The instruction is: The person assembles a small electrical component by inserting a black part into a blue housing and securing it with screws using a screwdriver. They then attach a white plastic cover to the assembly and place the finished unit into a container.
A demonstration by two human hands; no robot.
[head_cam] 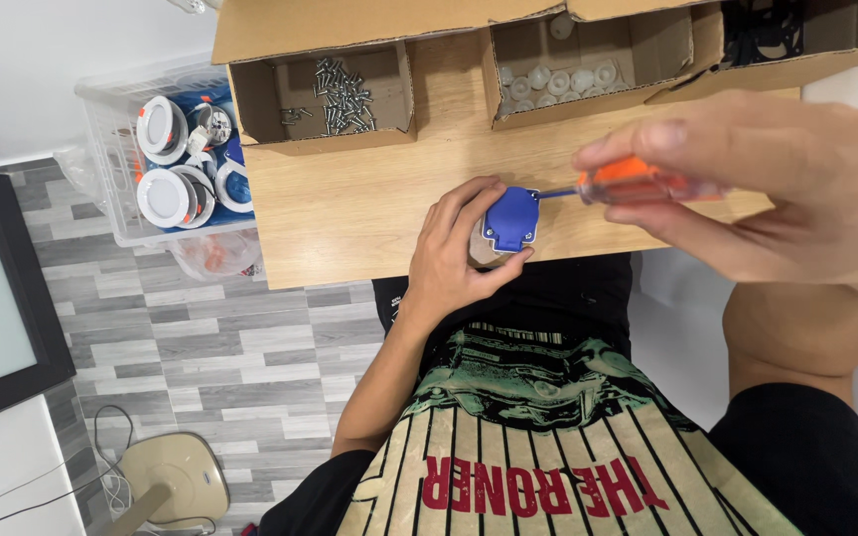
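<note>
L hand [454, 260] wrapped round blue socket part [510, 219], pinned at counter [350, 199] edge, part sitting at its fingertips. R hand [777, 189] clamped on orange screwdriver [620, 183], tip touching part's side, just right of L hand.

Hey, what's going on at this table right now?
A person seated at a wooden table holds a small blue part against the table's near edge with the left hand. The right hand grips an orange-handled screwdriver, its tip at the blue part. Behind stand open cardboard boxes: one with screws, one with white round caps. A clear bin of round white fittings sits on the floor to the left of the table.
</note>
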